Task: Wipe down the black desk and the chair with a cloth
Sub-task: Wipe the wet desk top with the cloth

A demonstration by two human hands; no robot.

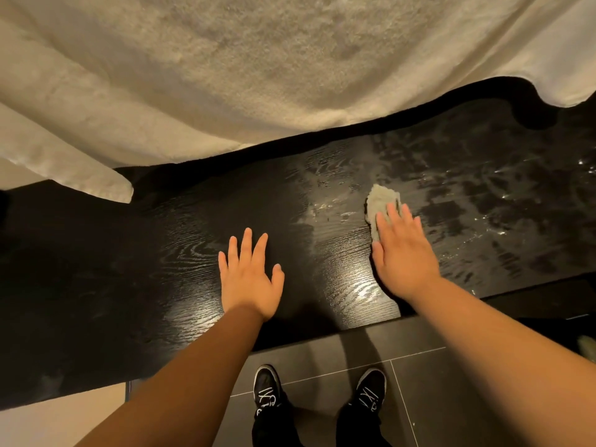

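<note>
We look down on the black desk, which runs across the middle of the view from 9 o'clock to 3 o'clock, its wood grain catching the light near the front edge. Our left hand lies just below the centre, towards 6 o'clock, flat on the bare desk top with its fingers straight and spread, holding nothing. Our right hand sits to the right of it, towards 3 o'clock, and the two hands are well apart. It presses flat on the cloth with straight fingers, none curled round it. The cloth is a small pale grey wad lying on the desk top under the fingertips and sticking out beyond them towards 12 o'clock. From the cloth out towards 2 and 3 o'clock the desk top shows wet streaks that glint. A thick cream fabric fills the view from 10 to 2 o'clock and drapes over the far edge of the desk. At 6 o'clock, in front of the desk, two black shoes with white laces stand on dark floor tiles.
</note>
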